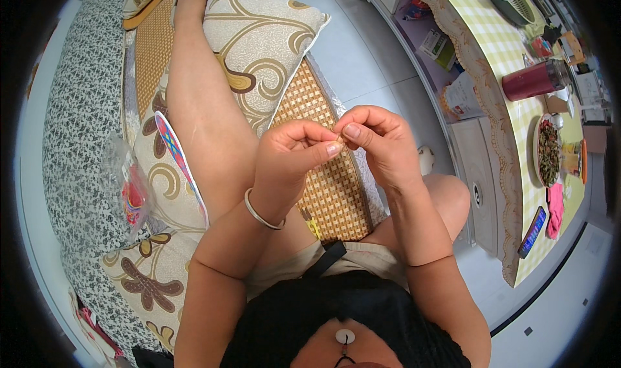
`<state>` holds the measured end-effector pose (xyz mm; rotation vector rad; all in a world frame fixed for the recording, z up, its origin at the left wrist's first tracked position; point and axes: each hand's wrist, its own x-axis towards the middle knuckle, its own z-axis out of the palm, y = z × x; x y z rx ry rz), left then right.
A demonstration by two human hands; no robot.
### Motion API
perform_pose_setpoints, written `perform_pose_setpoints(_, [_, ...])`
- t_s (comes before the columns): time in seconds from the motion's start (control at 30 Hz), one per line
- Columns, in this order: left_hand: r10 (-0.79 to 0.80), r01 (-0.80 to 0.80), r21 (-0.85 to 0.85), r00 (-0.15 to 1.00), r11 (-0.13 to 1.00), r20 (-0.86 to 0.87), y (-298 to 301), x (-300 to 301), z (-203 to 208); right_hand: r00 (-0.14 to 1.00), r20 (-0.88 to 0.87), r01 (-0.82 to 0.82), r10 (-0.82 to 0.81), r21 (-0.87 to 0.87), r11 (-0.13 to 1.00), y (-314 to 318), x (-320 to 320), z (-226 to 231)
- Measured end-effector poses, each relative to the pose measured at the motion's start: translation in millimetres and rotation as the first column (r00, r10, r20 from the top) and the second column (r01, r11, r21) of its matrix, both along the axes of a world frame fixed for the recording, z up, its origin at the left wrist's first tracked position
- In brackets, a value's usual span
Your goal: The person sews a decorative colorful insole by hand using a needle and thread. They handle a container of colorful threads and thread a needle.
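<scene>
Held piece: I make out a tiny pale piece [340,139] where the fingertips of 2 hands meet, above the seat; it is too small for me to tell its shape or material.
Left grip: on the left hand [288,153] I see thumb and index finger pinched on the piece with hardly a gap; a pale bangle [259,214] circles that wrist.
Right grip: the right hand [388,141] pinches at the same piece, thumb and index finger drawn close; whether its tips touch the left ones, I cannot tell.
Insole: beside the outstretched leg [207,99] lies 1 white-edged insole [174,151], patterned in blue, pink and other bright colours.
Bag: just left of the insole I see a clear plastic bag [115,164] with red and pink strands [134,196] inside.
Seat: a tan woven mat [336,196], beige cushions [255,22] with brown scrolls, and a speckled black-and-white cover [84,122].
Bench: on my right, the bench [517,128] wears a yellow-green checked cloth [469,18] and carries a dark red bottle [533,81], a heaped plate [537,149], a pink cloth [555,211] and a lit phone [532,232].
Floor: pale tiles [352,44] between seat and bench.
</scene>
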<state>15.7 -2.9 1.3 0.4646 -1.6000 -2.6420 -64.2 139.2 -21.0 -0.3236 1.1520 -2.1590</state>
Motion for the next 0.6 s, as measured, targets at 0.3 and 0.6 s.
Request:
perform_pose_setpoints(0.3, [0.013, -0.014, -0.032, 0.999, 0.999, -0.036, 1.7, 0.4, -0.8, 0.999, -0.009, 0.036, -0.036, -0.012, 0.999, -0.3, 1.3, -4.9])
perform_pose_setpoints(0.6, [0.053, -0.053, -0.005, 0.999, 0.999, -0.012, 1.3, -1.4, -4.5, 0.997, 0.081, -0.003, 0.005, -0.023, 1.000, 0.8, -1.4, -5.3])
